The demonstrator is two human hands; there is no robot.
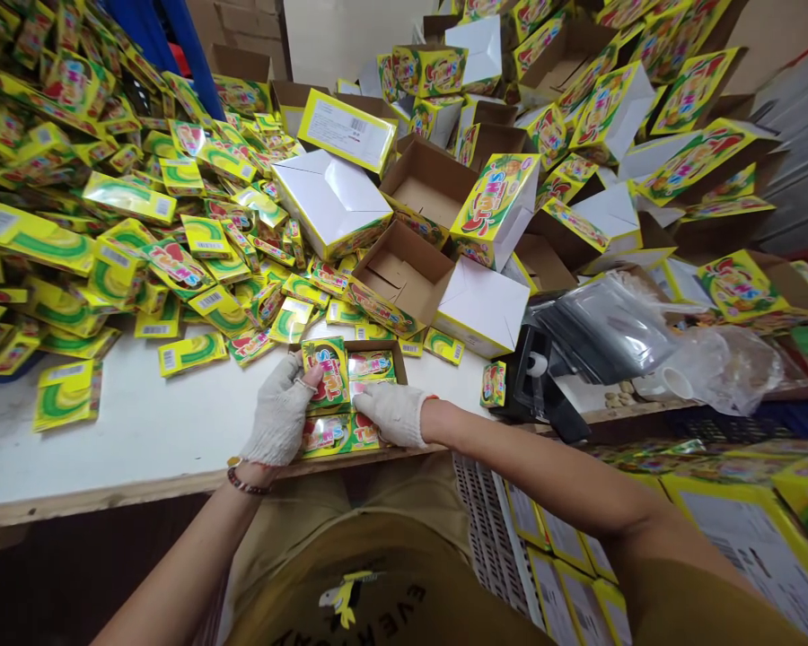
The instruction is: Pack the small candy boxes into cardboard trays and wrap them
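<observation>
At the table's front edge sits an open display box [399,363] holding several small yellow-green candy packs [370,365] laid side by side. My left hand [279,408], in a white glove with bare fingertips, grips a candy pack [329,372] at the box's left side, thumb on its printed face. My right hand [394,413], gloved the same way, reaches over the box's right wall. Its fingers are bent together at a pack in the middle, and the glove hides part of that pack. More packs [327,435] lie in the near row.
A large heap of loose candy packs [202,260] covers the table's left and back. Empty display boxes [400,278] pile up behind and to the right. A black tape dispenser [535,377], a single pack [493,384] and clear plastic bags [606,323] lie at right. Filled boxes [566,592] stand below.
</observation>
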